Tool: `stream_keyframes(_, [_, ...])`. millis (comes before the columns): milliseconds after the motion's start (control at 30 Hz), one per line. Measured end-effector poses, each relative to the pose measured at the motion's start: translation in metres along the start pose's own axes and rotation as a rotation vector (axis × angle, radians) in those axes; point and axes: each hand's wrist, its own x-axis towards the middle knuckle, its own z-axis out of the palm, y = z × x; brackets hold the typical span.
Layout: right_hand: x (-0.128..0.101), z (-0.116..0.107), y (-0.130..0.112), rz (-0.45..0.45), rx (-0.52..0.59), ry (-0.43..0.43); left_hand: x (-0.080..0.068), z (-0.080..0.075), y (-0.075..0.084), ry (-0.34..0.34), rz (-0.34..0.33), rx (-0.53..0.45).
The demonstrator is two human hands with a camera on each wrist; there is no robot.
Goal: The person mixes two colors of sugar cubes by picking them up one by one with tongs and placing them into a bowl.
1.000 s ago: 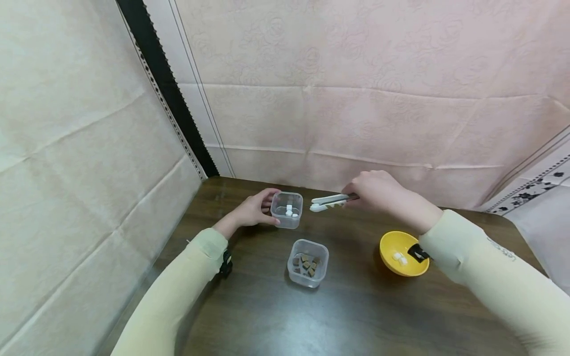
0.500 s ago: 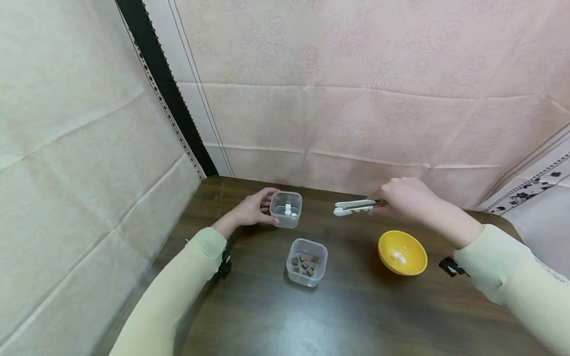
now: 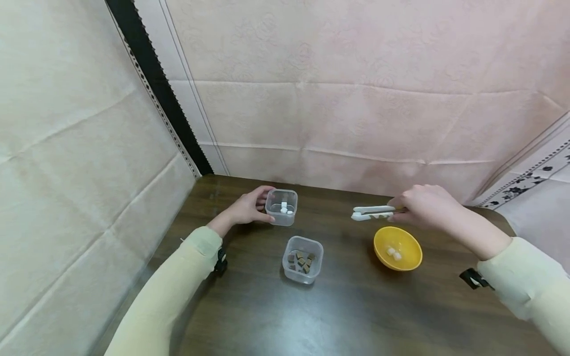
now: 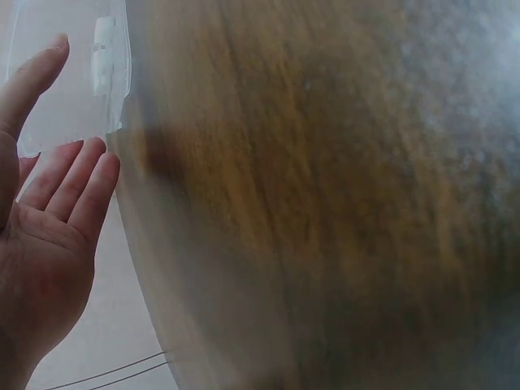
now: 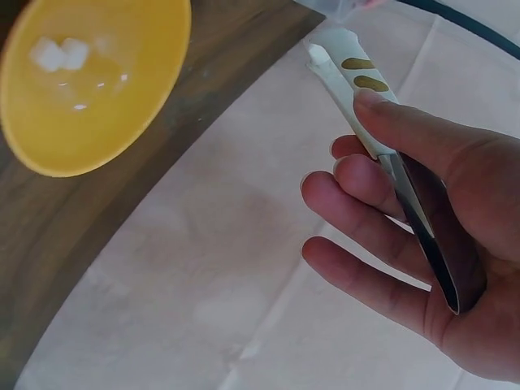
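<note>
Both your hands grip: the fingers of your right hand hold the tongs, now near the yellow bowl instead of beside the far clear box your left hand steadies, so work seems to shift bowlward.

The place appears to be a screened-off tabletop booth: creased, rose-patterned sheeting rises behind the far edge of a wood-grain table, and pale sheeting lines its left edge.
</note>
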Motion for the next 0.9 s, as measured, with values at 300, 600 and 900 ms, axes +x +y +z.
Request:
stream_keyframes(300, [-0.02, 0.01, 0.014, 0.046, -0.013, -0.024, 0.0, -0.001, 0.002, 0.0, 0.001, 0.004])
stream_keyframes(600, [-0.039, 0.017, 0.025, 0.059, -0.018, -0.018, 0.0, -0.002, 0.0, -0.001, 0.011, 0.004])
stream_keyframes(900, [-0.057, 0.023, 0.032, 0.105, -0.003, -0.041, 0.002, -0.001, -0.002, 0.006, 0.01, 0.015])
